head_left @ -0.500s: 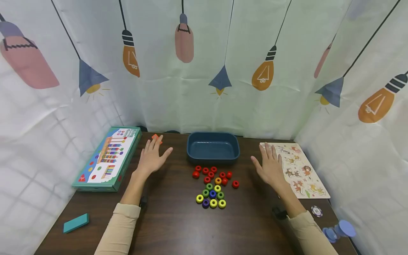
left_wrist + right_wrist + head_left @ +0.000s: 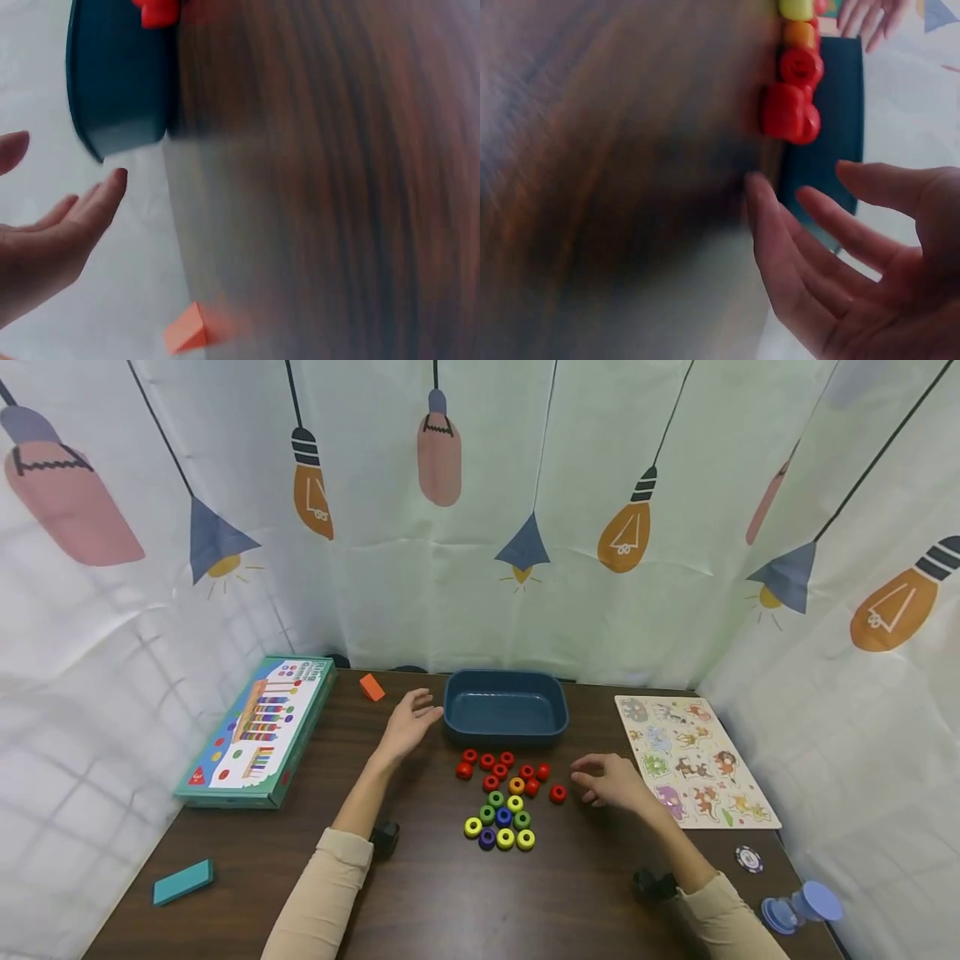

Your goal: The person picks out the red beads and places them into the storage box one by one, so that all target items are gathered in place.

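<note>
Now the beads point(image 2: 514, 797) are bunched mid-table, perhaps for easy reach; nothing is held by the left hand point(image 2: 407, 724), near the tray point(image 2: 507, 737) at the far edge, or the right hand point(image 2: 611, 781), near the beads, thumbs and fingers apart. Neither is blocked by the box point(image 2: 255, 735) or animal board point(image 2: 696, 760) at the side edges.

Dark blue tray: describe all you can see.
The dark blue tray is a shallow, round-cornered rectangle with raised walls, apparently plastic. It sits open side up at the far edge of the brown table, beyond the red beads; the head view shows nothing inside. The left hand is near its left end, not touching.
</note>
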Demonstrator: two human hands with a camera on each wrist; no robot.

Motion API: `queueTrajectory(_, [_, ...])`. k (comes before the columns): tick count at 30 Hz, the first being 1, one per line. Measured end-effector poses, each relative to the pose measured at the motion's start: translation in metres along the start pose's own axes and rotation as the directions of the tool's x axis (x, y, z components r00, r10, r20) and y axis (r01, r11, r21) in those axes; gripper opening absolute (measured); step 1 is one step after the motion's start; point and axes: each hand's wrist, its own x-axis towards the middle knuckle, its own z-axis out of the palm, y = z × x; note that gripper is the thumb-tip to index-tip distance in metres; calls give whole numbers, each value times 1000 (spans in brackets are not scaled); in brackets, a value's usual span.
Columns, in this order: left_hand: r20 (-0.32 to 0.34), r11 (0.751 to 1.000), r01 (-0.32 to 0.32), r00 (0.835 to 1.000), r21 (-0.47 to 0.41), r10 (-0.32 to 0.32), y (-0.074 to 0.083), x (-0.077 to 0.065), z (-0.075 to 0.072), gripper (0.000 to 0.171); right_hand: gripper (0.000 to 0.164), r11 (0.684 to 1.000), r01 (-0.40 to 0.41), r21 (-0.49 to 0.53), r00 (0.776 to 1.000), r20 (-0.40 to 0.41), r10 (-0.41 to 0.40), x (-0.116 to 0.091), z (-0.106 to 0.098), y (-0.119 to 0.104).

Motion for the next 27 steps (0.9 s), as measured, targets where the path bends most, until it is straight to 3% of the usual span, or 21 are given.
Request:
queueTrajectory(2, [-15, 1000, 27, 1000, -15, -27, 0, 1, 8, 67, 24, 998, -33, 58, 998, 57, 30, 0, 6, -1])
queueTrajectory(7, [-57, 996, 66, 996, -66, -70, -1, 1, 22, 67, 24, 989, -25, 146, 990, 140, 5, -1, 14, -3])
queueTrajectory(14, [-101, 994, 45, 993, -98, -55, 0, 8, 34, 61, 26, 953, -44, 300, 975, 221, -25, -3, 18, 2])
queueTrajectory(27, [-188, 988, 9, 981, -154, -38, 0, 8, 42, 54, 27, 890, -78, 450, 972, 233, -32, 3, 27, 0])
